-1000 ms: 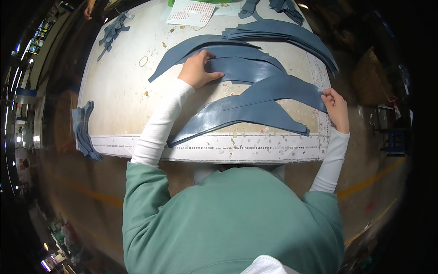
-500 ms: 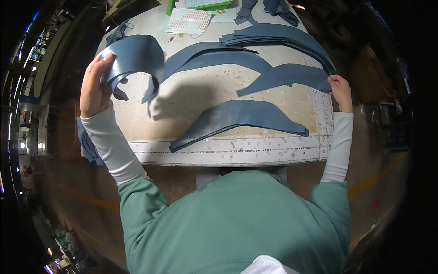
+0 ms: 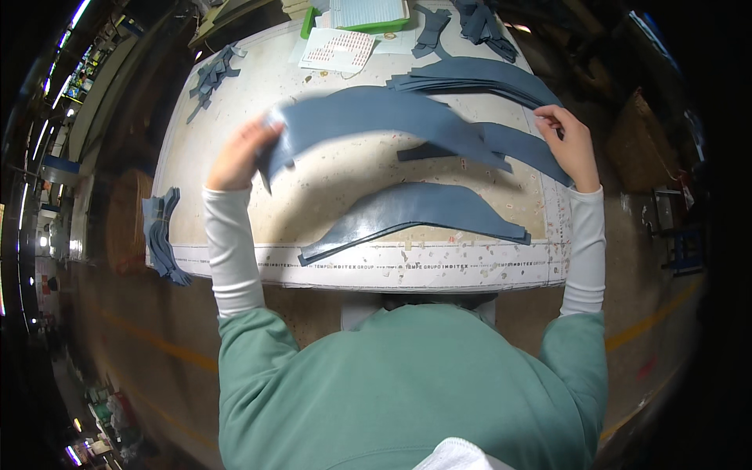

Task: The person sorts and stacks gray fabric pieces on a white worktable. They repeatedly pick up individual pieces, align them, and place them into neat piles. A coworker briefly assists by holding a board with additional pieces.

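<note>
My left hand, blurred by motion, is closed on the left end of a curved blue leather piece. That piece arches rightward above the table, its right end passing over another curved blue piece. Beside the right end of a fanned stack of blue curved pieces, my right hand is raised with fingers bent and apart, and nothing shows between them. Nearer to me, a neat pile of similar pieces lies on the table.
The white-covered table has small scraps scattered over it. Bundles of blue strips lie at its left edge, far left and far right. A green tray with papers and a printed sheet sit at the back.
My left hand has moved right and inward, and the leather piece it holds has gone from curled to stretched out over the table. My right hand has let go of the other piece's right end.
</note>
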Available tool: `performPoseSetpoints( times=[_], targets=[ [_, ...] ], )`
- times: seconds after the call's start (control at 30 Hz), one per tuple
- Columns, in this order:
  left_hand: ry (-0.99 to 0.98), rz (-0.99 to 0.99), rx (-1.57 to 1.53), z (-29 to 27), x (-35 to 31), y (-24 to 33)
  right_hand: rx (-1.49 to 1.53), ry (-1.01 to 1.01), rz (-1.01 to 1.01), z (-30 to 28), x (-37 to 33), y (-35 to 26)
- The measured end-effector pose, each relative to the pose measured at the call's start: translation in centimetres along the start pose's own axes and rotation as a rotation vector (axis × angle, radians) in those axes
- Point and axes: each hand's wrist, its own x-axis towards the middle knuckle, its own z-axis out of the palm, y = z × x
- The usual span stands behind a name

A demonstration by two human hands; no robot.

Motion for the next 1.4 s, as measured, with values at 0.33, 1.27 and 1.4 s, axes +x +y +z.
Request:
performPoseSetpoints(
  times=[0.33,1.27,1.4],
  targets=[
    [0.474,-0.262,1.156,-5.2,5.6,-8.5,-0.184,-0.149,-0.377,14.1,6.1,-4.8],
    [0.21,-0.117,0.492,-2.4,7.9,-11.4,0.073,-0.213,-0.134,8.4,0.1,-3.2],
    [0.197,-0.031,0.482,-2.2,8.5,-12.7,0.211,-0.321,0.023,9.1,0.6,-2.3]
  ],
)
